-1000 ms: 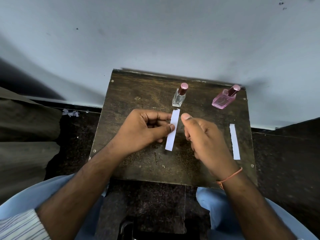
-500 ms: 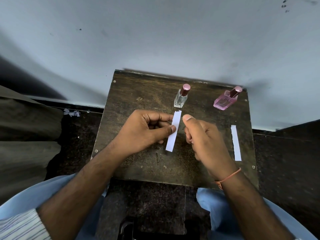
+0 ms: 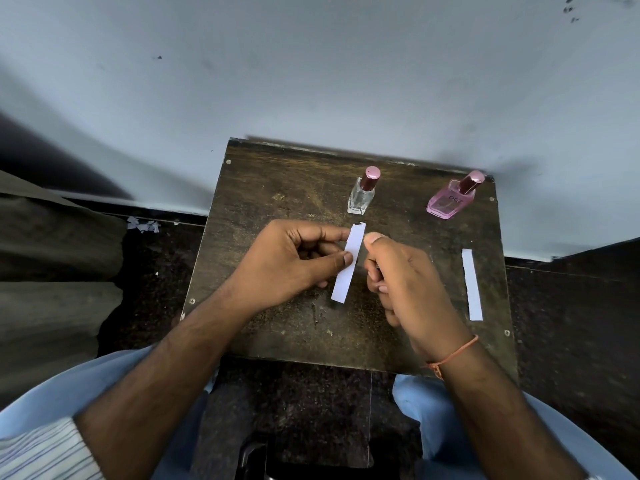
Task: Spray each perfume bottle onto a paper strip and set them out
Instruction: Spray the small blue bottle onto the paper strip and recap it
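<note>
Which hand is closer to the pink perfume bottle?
The right hand. It sits just below and to the left of the pink perfume bottle, its fingers curled and holding nothing. The left hand is farther left, pinching a paper strip.

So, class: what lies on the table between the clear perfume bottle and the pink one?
Nothing: in the head view, only bare dark table top separates the clear perfume bottle from the pink bottle.

Dim, soft daylight; faint shadows; wide-angle bending at edges; centre sharp, no glare.
</note>
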The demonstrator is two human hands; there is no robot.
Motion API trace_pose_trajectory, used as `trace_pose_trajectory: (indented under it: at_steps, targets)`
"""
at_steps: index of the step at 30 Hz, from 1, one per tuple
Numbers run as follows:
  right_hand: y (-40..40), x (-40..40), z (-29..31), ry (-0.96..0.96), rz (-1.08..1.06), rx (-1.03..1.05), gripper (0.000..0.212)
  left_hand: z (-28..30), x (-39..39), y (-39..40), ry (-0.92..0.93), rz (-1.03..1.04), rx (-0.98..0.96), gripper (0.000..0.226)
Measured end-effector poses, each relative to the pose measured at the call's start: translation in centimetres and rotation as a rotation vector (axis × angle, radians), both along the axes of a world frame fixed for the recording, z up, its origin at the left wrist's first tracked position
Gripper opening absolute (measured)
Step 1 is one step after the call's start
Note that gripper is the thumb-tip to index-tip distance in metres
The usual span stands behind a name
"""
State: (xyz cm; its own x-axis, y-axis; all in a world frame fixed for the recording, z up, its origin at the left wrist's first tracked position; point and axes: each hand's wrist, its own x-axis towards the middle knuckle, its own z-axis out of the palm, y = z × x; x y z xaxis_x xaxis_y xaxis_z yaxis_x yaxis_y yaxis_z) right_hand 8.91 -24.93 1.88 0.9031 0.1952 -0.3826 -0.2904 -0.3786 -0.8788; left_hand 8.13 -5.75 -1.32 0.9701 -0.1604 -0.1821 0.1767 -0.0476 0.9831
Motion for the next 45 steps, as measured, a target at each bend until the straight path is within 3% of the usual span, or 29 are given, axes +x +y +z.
trace_pose_trajectory:
  at_steps: [4, 10, 16, 21, 28, 35, 39, 43, 45]
  targets:
    - [-0.12, 0.04, -0.15, 0.032, -0.006, 0.035, 0.058, -0.01, 0.00, -0.05, -0.005, 0.010, -0.016, 0.037]
    - [0.08, 0.01, -0.34, 0.030, -0.029, -0.007, 0.071, -0.04, -0.01, 0.06, 0.008, 0.014, -0.022, 0.040]
    - [-0.04, 0.15, -0.41, 0.060, -0.034, 0.025, 0.046, 0.04, -0.03, -0.02, 0.015, 0.019, -0.028, 0.041]
    - [0.21, 0.00, -0.57, 0.039, -0.036, -0.003, 0.072, -0.01, -0.02, 0.08, 0.023, 0.020, -0.038, 0.042]
    - [0.06, 0.12, -0.46, 0.036, -0.044, 0.039, 0.061, 0.03, -0.07, 0.07, 0.032, 0.008, -0.042, 0.042]
    - [0.19, 0.02, -0.50, 0.040, -0.031, 0.028, 0.065, 0.09, -0.03, 0.10, 0.025, 0.005, -0.043, 0.043]
    - [0.05, 0.06, -0.43, 0.060, -0.005, 0.034, 0.049, -0.02, -0.03, 0.08, 0.032, 0.002, -0.034, 0.043]
    - [0.07, 0.06, -0.62, 0.030, -0.005, -0.002, 0.067, 0.07, -0.09, 0.09, 0.030, 0.003, -0.049, 0.042]
    - [0.00, 0.05, -0.60, 0.037, -0.007, 0.009, 0.064, 0.06, -0.10, 0.17, 0.033, 0.005, -0.046, 0.041]
